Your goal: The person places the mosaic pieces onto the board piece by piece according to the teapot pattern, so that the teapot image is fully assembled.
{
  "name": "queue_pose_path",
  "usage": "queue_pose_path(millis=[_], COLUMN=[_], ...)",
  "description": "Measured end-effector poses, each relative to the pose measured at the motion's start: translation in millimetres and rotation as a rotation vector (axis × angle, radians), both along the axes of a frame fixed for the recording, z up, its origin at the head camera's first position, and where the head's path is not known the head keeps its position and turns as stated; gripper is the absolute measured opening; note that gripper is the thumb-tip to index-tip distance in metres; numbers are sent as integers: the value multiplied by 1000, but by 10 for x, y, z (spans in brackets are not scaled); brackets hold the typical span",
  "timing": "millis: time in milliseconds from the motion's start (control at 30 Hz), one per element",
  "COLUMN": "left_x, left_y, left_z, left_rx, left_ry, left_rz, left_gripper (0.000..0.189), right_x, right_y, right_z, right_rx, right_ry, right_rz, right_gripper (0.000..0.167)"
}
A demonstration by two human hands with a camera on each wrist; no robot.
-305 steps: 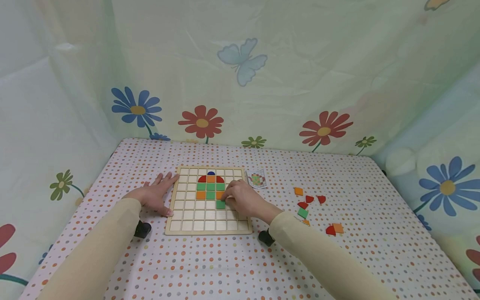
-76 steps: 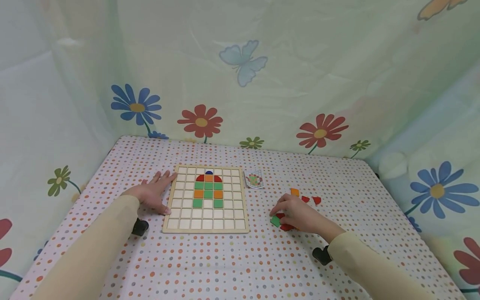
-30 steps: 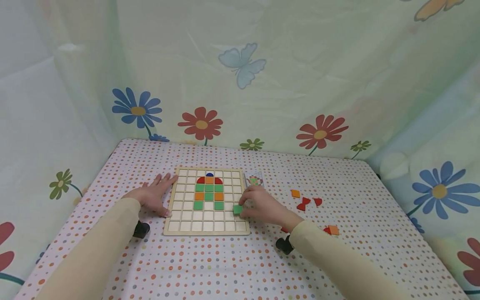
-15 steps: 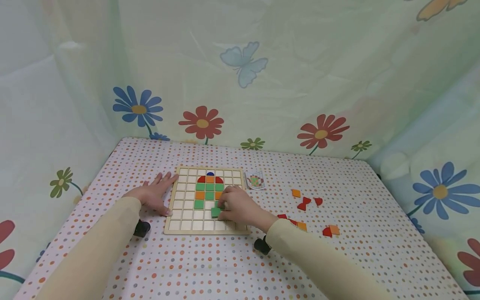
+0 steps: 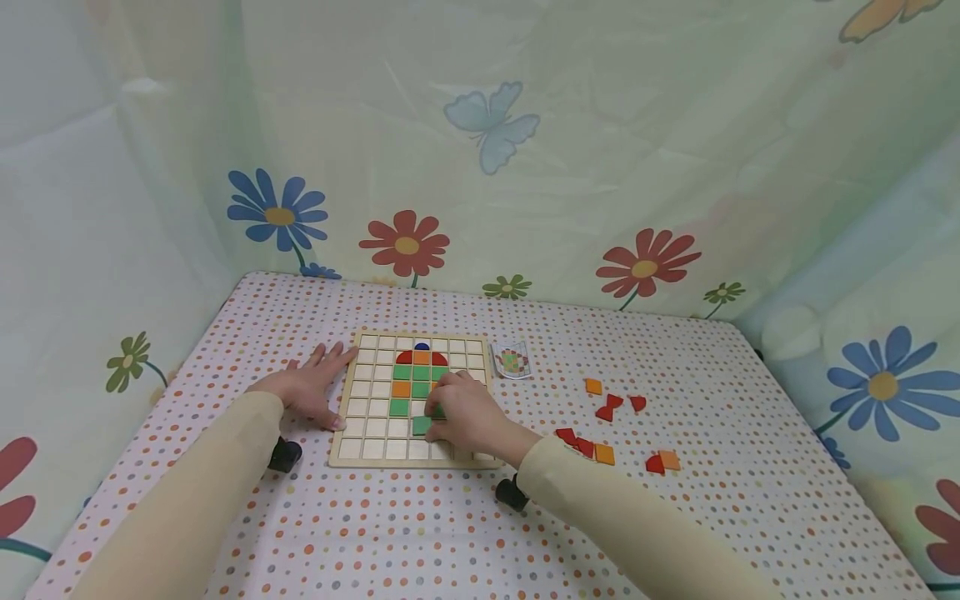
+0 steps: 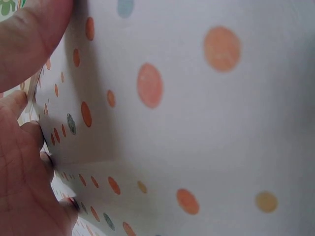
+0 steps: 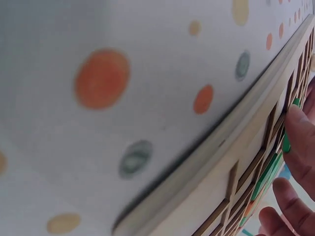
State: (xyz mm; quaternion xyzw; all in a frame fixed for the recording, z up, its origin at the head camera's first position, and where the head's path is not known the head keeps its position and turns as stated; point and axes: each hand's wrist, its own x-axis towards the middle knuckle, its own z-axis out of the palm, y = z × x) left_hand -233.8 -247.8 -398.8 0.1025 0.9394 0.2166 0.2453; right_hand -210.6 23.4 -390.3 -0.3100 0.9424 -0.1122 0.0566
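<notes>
A wooden grid board [image 5: 367, 451] lies on the table in the head view. On it a figure of coloured tiles is laid: a blue piece [image 5: 422, 347] on top, red curved pieces [image 5: 405, 358], orange squares [image 5: 401, 389] and green squares [image 5: 399, 407]. My right hand [image 5: 472, 417] pinches another green square tile [image 5: 422, 426] over the row below the figure, hiding part of its right side. Green also shows at the right fingertips [image 7: 295, 115] in the right wrist view. My left hand [image 5: 303, 392], fingers spread, rests against the board's left edge.
A small pattern card [image 5: 512, 361] lies right of the board. Farther right are loose red pieces [image 5: 609, 407] and orange squares [image 5: 603, 454], several in all. A dotted cloth [image 5: 360, 533] covers the table; a flowered curtain [image 5: 570, 167] hangs behind.
My right hand has carried a green square left from the loose pieces onto the board. Since the oldest frame, another green square has been laid at the figure's lower left. My left hand stays put.
</notes>
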Motion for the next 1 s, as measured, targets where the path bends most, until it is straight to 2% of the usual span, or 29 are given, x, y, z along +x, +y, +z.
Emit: queue_pose_path(millis=[333,700,1000], left_x=[-2,0,13], left_y=[-11,4,-10], left_z=[2,2,16], left_rx=[5,-7,6], left_ry=[-7,4,0], left_rz=[-5,-6,-9], left_gripper=[117,117,116], right_x=[24,48,48], right_y=[-68,-39,-43], right_z=[8,4,-35], right_rx=[52,-4,-18], right_ry=[-4,44,59], right_rz=[-24,17,9], right_gripper=[20,7,6])
